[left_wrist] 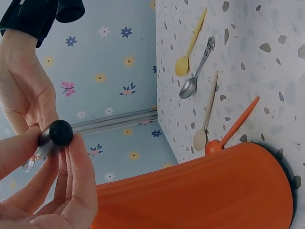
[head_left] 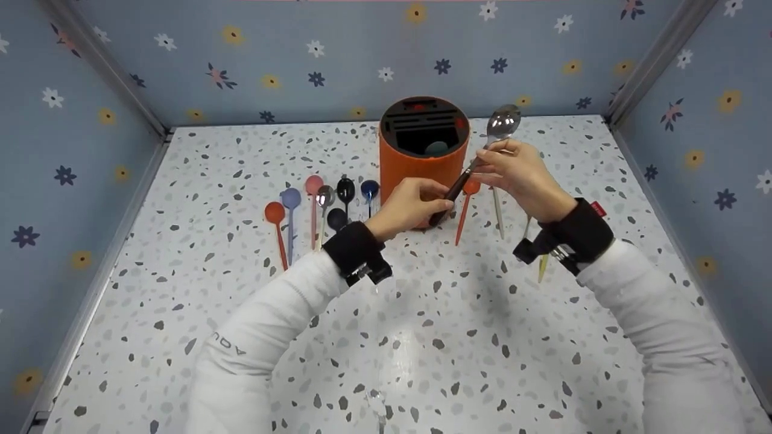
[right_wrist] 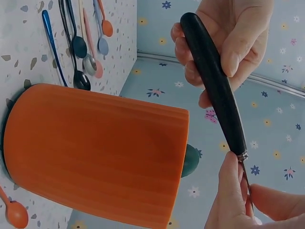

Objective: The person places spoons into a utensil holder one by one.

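Note:
A large spoon with a shiny metal bowl and a dark handle is held aslant by both hands in front of the holder's right side, bowl up. My left hand pinches the handle near its end; the left wrist view looks along the rounded dark tip. Higher up, my right hand pinches the metal neck, just past the dark handle. Behind the hands stands an orange cylindrical utensil holder with a slotted black top. A dark green rounded utensil head sticks out of its opening.
Left of the holder lie several spoons, among them an orange-red one, a purple one and a blue one. To its right lie an orange spoon, a cream spoon, a metal spoon and a yellow spoon. Flowered panels surround the table.

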Demonstrator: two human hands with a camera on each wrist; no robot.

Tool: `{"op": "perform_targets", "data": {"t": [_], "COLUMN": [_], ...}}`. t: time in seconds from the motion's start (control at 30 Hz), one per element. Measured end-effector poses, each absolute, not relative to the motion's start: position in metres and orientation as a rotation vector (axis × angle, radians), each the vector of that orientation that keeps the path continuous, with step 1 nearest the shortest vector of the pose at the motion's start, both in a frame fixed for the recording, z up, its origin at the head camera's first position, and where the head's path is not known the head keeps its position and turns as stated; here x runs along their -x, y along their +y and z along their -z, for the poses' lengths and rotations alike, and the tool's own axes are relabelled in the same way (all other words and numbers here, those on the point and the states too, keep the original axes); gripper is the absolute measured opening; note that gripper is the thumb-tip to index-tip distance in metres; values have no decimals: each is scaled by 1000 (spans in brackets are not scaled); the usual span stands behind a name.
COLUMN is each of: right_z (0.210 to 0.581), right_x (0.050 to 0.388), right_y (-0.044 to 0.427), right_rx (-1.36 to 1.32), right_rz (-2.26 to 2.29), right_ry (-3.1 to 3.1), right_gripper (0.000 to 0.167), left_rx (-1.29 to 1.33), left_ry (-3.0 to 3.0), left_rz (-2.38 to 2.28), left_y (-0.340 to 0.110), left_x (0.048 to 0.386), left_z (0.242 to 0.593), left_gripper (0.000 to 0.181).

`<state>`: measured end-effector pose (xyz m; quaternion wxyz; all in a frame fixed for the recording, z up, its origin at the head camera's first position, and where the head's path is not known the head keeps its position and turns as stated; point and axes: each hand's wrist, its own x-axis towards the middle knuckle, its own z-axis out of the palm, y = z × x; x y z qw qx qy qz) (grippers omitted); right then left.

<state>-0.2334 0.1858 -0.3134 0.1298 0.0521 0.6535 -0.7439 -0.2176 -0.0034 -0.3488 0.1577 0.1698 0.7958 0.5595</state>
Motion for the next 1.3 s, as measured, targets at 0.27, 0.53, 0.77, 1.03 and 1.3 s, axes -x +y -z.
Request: {"op": "perform_targets", "data": {"t": [0.27, 0.53, 0.77, 1.03, 1.3], "right_z": [306, 300, 294, 288, 279], "right_x": [240, 248, 256, 262, 268], "right_y": [184, 184, 185, 183, 183], "right_rx": [-136, -120, -105, -94, -175], "right_rz": [2234, 2272, 2308, 2378, 2454], "right_ry": [1872, 1867, 1899, 1871, 1844], "right_gripper": [23, 20, 20, 19, 17], "left_rx": [-503, -533, -498, -462, -401], "left_ry": [2341, 2352, 2355, 2358, 2371], "left_rz": [-1596, -1625, -1651, -1676, -1690], "left_y": [-2, 0, 2, 2, -1], "left_x": [224, 232, 238, 245, 245], "left_z": [344, 339, 334, 332, 334], "left_gripper": [24, 22, 24, 26, 25]}}
